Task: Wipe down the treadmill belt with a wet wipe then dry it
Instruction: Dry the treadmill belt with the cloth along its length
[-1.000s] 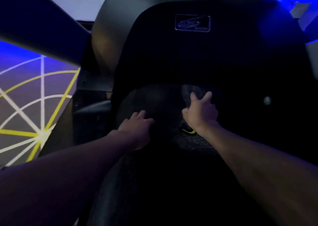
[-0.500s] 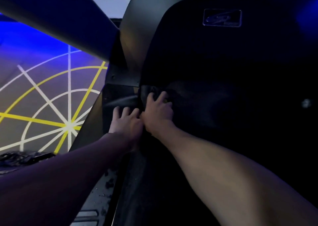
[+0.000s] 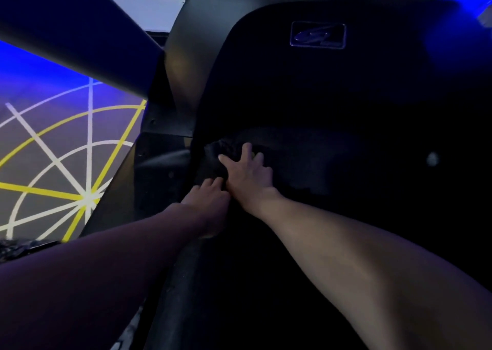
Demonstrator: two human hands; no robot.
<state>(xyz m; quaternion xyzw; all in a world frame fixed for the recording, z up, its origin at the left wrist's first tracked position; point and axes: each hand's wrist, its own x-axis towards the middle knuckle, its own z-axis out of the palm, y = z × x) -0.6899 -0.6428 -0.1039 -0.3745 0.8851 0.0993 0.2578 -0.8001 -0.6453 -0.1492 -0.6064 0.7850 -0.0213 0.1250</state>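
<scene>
The treadmill belt (image 3: 306, 168) is black and very dim; it runs from me up to the dark motor cover (image 3: 292, 83). At the belt's front left corner lies a dark crumpled cloth (image 3: 222, 150). My right hand (image 3: 249, 174) presses on it with straight, spread fingers. My left hand (image 3: 207, 198) rests flat on the belt's left edge, just beside my right wrist, and holds nothing. In this light I cannot tell whether the cloth is a wet wipe or a dry one.
A slanted treadmill upright (image 3: 80, 38) crosses the upper left. Left of the machine is floor (image 3: 53, 163) marked with yellow and white lines. A logo badge (image 3: 318, 35) sits on the motor cover. Blue light glows at the top right.
My right hand slid the cloth from the middle of the belt to its front left corner. My left hand moved left with it to the belt's edge.
</scene>
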